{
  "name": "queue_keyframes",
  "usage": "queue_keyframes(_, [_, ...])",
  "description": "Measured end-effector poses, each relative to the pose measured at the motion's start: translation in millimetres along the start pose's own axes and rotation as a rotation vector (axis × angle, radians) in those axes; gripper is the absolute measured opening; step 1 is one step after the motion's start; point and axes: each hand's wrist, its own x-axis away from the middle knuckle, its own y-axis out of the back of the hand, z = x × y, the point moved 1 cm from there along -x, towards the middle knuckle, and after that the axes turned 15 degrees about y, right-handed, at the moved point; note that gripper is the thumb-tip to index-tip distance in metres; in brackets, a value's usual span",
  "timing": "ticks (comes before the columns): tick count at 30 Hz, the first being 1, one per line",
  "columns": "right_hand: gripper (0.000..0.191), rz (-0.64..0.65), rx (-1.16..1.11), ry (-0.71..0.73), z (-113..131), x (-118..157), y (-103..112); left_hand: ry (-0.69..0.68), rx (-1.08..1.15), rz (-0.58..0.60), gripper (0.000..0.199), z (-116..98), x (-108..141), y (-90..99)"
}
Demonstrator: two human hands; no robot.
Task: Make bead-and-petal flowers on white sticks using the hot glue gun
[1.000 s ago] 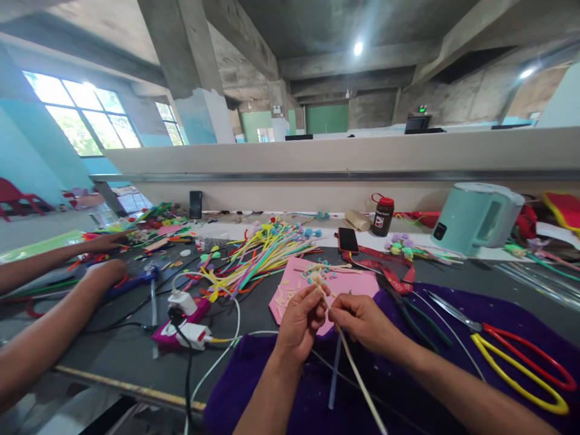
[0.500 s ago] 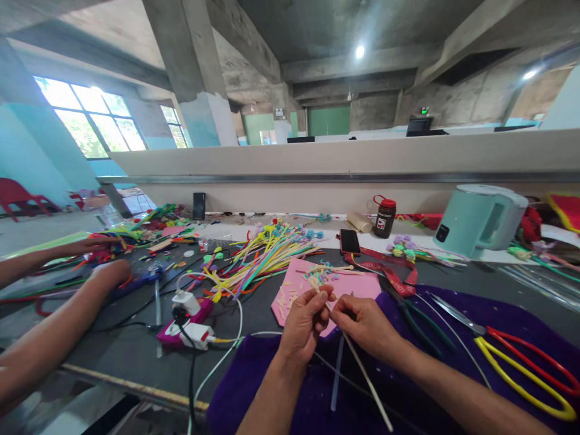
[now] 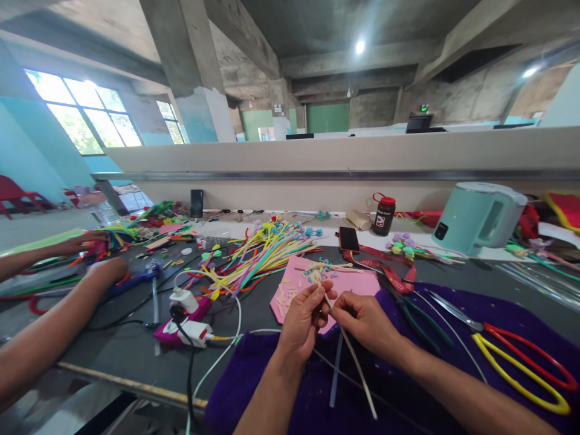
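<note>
My left hand (image 3: 304,314) pinches a cream-coloured stem (image 3: 357,368) near its top, where a small pale piece shows above the fingertips. Close beside it, the fingers of my right hand (image 3: 362,317) are closed on the same stem, whose long free end hangs down to the right. Both hands are over the near edge of a pink mat (image 3: 294,275) that bears small cream and teal pieces. Below them a translucent stick (image 3: 336,371) lies on dark purple cloth (image 3: 254,380).
Scissors (image 3: 480,329) and green-handled pliers (image 3: 419,320) lie at right. Behind are a phone (image 3: 348,240), a bottle (image 3: 383,215) and a kettle (image 3: 475,217). Bundled stems (image 3: 267,254) and a power strip (image 3: 188,329) are left. Another person's arms (image 3: 58,314) reach in at far left.
The stem's free end has swung slightly left and up. My hands keep nearly the same place and hold. The other person's hands have shifted a little left.
</note>
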Motion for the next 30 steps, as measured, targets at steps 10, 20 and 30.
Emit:
queue_keyframes(10, [0.027,-0.004,0.011,0.003,4.8,-0.6,-0.8,0.026,-0.015,0.033,0.03,-1.1,0.2,-1.2])
queue_keyframes(20, [0.023,0.011,0.004,-0.021,2.2,1.5,-1.7,0.028,-0.024,0.07,0.019,0.3,-2.7,0.7])
queue_keyframes(30, [0.016,-0.044,-0.092,-0.036,-0.1,-4.1,17.3,0.112,0.122,0.056,0.015,-20.5,2.8,11.3])
